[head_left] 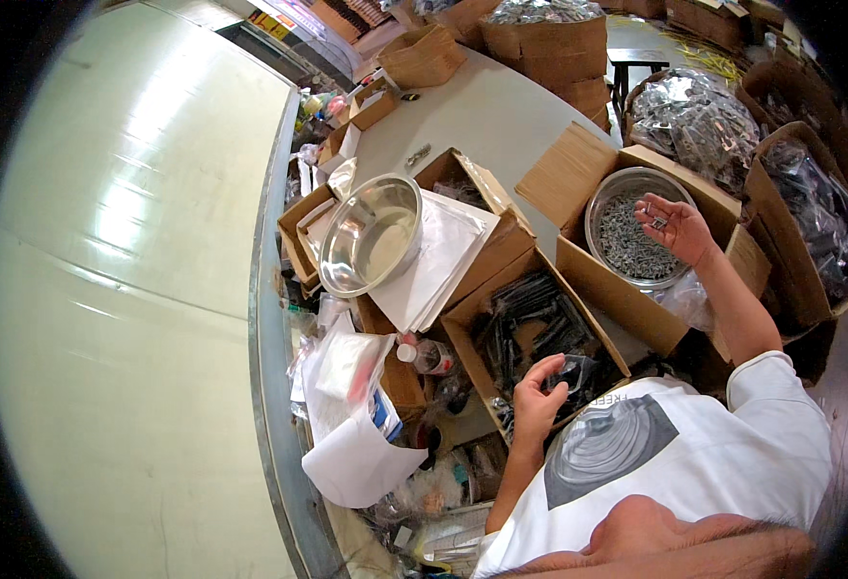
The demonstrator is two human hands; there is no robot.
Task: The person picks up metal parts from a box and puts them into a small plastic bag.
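Observation:
My left hand [538, 396] pinches a small plastic bag [575, 373] with something dark in it, held over the near end of an open carton [462, 328] of black parts. The bag's contents are too dark to make out. To the right, my right hand [677, 230] is turned palm up, fingers slightly curled, with a few small metal pieces [653, 216] lying on it. It hovers over a round steel bowl [593, 227] heaped with small grey metal pieces that look like screws. That bowl sits inside another open cardboard box [626, 299].
An empty-looking steel basin [371, 236] rests on white sheets [458, 241] left of the cartons. A bottle [429, 355] stands near the black parts. Large cartons with plastic-bagged items [694, 121] crowd the far right. A pale panel [134, 289] fills the left side.

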